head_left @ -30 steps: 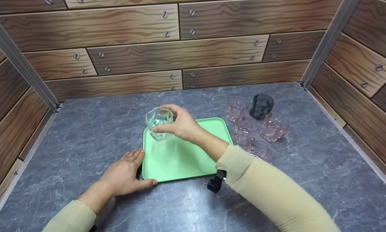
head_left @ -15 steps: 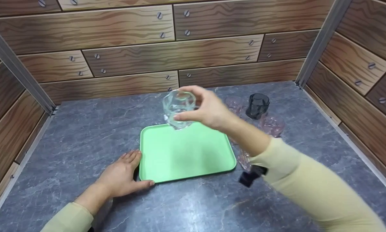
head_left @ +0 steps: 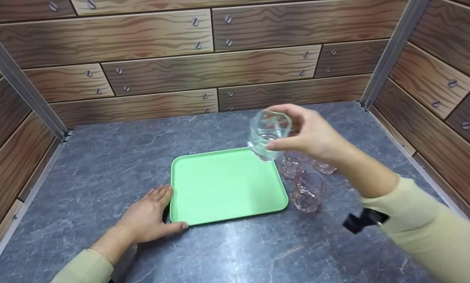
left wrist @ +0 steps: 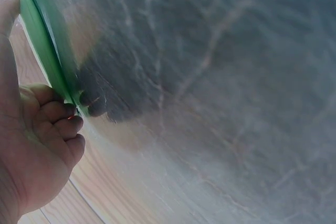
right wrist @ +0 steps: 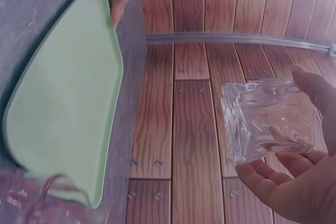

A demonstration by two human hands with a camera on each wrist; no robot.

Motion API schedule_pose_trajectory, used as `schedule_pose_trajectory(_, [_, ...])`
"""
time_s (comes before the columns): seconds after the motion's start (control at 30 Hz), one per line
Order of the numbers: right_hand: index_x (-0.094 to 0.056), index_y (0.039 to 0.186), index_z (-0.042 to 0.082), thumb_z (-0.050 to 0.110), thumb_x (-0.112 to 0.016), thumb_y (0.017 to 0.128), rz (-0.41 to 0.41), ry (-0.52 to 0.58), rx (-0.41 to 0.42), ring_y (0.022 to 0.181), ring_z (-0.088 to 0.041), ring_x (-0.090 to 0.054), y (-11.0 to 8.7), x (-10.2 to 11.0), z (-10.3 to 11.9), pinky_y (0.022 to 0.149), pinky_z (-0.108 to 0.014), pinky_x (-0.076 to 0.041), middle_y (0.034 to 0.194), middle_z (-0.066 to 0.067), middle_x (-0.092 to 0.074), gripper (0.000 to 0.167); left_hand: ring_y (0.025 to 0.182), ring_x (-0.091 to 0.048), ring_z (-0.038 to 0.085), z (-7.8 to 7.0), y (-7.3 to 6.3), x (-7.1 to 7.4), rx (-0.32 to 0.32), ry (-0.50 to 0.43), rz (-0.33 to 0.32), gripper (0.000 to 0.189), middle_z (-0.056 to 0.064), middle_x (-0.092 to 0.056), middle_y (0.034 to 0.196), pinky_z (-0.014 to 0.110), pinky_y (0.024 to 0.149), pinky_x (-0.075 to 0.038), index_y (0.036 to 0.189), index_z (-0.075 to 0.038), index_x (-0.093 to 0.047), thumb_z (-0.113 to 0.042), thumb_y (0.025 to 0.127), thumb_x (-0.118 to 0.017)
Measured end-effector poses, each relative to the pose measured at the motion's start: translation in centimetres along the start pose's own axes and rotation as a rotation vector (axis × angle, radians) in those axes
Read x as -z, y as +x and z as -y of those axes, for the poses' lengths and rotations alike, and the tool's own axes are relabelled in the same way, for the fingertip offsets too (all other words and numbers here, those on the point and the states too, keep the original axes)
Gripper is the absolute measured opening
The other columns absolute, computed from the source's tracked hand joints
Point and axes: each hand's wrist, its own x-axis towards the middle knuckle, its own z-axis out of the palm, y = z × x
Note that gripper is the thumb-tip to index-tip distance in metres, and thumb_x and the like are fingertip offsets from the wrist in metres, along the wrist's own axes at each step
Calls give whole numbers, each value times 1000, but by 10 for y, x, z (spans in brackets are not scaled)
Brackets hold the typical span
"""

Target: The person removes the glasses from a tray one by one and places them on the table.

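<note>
My right hand point(head_left: 313, 133) grips a clear, faceted drinking glass point(head_left: 263, 137) between thumb and fingers. It holds the glass, slightly tilted, in the air over the far right corner of a light green tray point(head_left: 223, 188). In the right wrist view the glass point(right wrist: 268, 119) shows nothing inside. At the tray's near left corner, my left hand point(head_left: 146, 216) holds the edge, fingers along the left side and thumb at the front. The left wrist view shows its curled fingertips against the green rim point(left wrist: 44, 51).
Several pink glasses stand right of the tray, the nearest pink glass point(head_left: 308, 192) close to its right edge. My right hand and forearm hide part of the group. Wood-patterned walls point(head_left: 266, 63) enclose the grey marbled table point(head_left: 132, 145) at the back and sides.
My right hand has lifted the clear glass from over the tray's far left corner and carried it right. The dark glass is now hidden behind that hand. My left hand stays at the tray corner.
</note>
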Motion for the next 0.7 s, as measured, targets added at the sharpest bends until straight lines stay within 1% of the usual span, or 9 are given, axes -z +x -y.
schedule_pose_trajectory(0.13, [-55, 152, 14, 14, -95, 78, -12, -64, -18, 99, -31, -69, -15, 19, -9, 80, -34, -64, 124, -18, -69, 84, 153, -35, 46, 0, 0, 0, 3, 4, 0, 121, 31, -39, 162, 57, 126, -30, 160, 10, -35, -85, 88, -59])
schedule_pose_trajectory(0.27, [-56, 151, 16, 16, -95, 80, -25, -115, -26, 89, -28, -67, -28, 36, -19, 70, -31, -63, 120, -19, -69, 81, 153, -35, 45, 0, 0, 0, 6, 6, -2, 121, 30, -38, 163, 57, 126, -30, 160, 10, -36, -85, 88, -59])
schedule_pose_trajectory(0.3, [-56, 152, 16, 16, -94, 81, -26, -123, -27, 89, -28, -67, -31, 39, -22, 69, -31, -63, 120, -19, -69, 81, 153, -35, 45, 0, 0, -1, 6, 7, -4, 121, 30, -38, 163, 57, 126, -30, 160, 10, -36, -85, 88, -59])
schedule_pose_trajectory(0.43, [-54, 153, 14, 15, -93, 83, -30, -142, -23, 88, -27, -67, -44, 54, -33, 68, -31, -63, 125, -18, -69, 81, 153, -35, 44, 0, 0, -1, 7, 1, -3, 121, 29, -38, 164, 56, 126, -30, 160, 10, -36, -84, 88, -59])
schedule_pose_trajectory(0.53, [-53, 154, 11, 12, -92, 83, -31, -142, -16, 90, -29, -67, -54, 63, -42, 70, -34, -65, 128, -19, -68, 80, 154, -34, 43, 0, 0, -1, 12, -6, 3, 121, 28, -38, 164, 55, 126, -30, 160, 9, -36, -84, 88, -60])
schedule_pose_trajectory(0.7, [-54, 153, 9, 6, -89, 85, -47, -163, 3, 93, -27, -67, -67, 79, -58, 71, -30, -62, 130, -15, -70, 77, 154, -34, 43, 0, 1, -1, 15, -1, 5, 120, 28, -38, 165, 55, 126, -30, 160, 8, -36, -84, 88, -60])
